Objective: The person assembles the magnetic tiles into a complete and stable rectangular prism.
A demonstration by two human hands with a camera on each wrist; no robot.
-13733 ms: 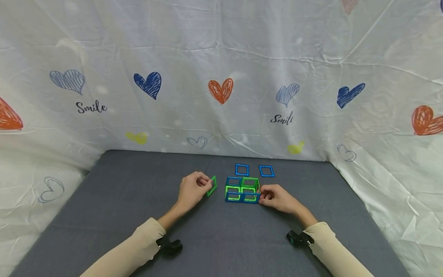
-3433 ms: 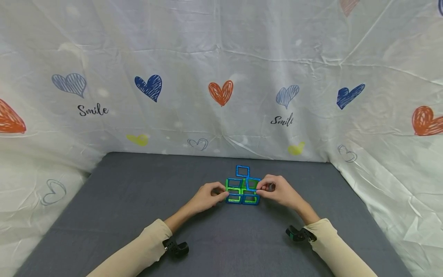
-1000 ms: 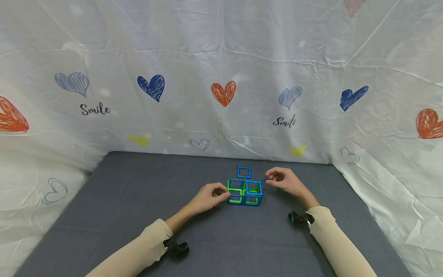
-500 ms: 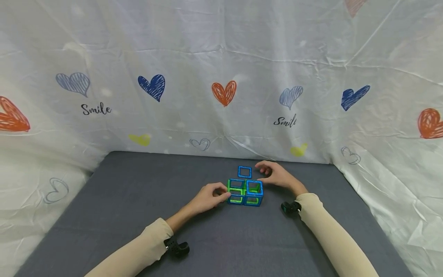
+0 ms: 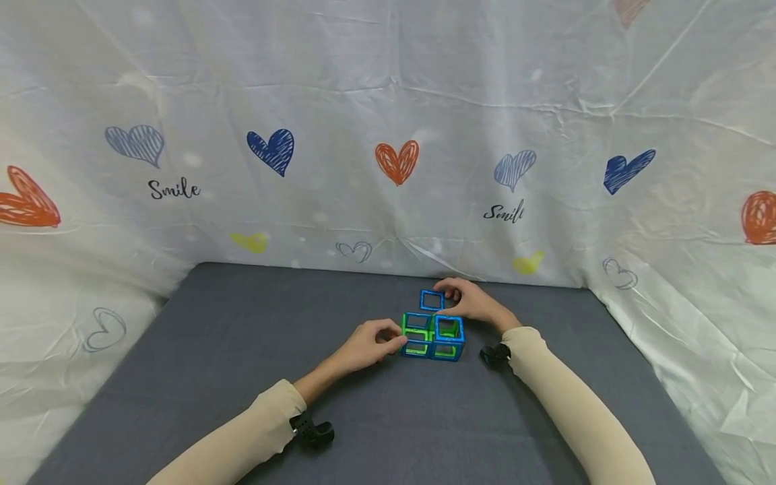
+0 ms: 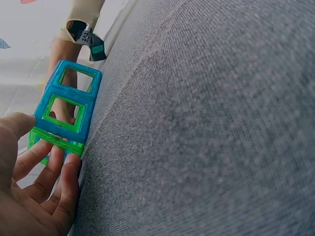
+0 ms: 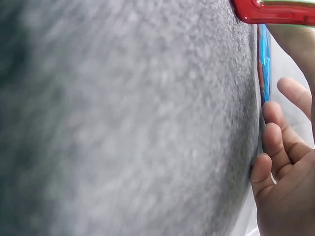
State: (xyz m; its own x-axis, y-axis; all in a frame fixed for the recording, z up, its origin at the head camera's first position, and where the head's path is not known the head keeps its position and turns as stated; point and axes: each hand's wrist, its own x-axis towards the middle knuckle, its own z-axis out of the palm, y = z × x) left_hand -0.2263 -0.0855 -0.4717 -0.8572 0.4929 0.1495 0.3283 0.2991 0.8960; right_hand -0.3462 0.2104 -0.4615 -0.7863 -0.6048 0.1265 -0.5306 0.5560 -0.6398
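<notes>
A box-like build of magnetic tiles [image 5: 433, 342], blue in front with green inside, stands on the grey cloth. A blue tile [image 5: 449, 340] covers the top of its right half. My left hand [image 5: 368, 345] grips the build's left end. In the left wrist view its thumb meets a blue edge, while the fingertips [image 6: 72, 158] press the green end tile [image 6: 56, 140]. Behind the build a loose blue square tile [image 5: 422, 300] lies flat. My right hand [image 5: 473, 302] reaches over to it, fingers loosely bent, fingertips right at the tile's edge [image 7: 265, 66] and thumb apart.
A red tile [image 7: 275, 14] shows close to the camera in the right wrist view. Grey cloth [image 5: 254, 323] covers the table. Just beyond its back edge hangs a white curtain [image 5: 339, 209] printed with hearts.
The left hand's green tile has left its fingers, and one blue tile now tops the build's right half. My right hand let that go and moved back and left to the loose tile.
</notes>
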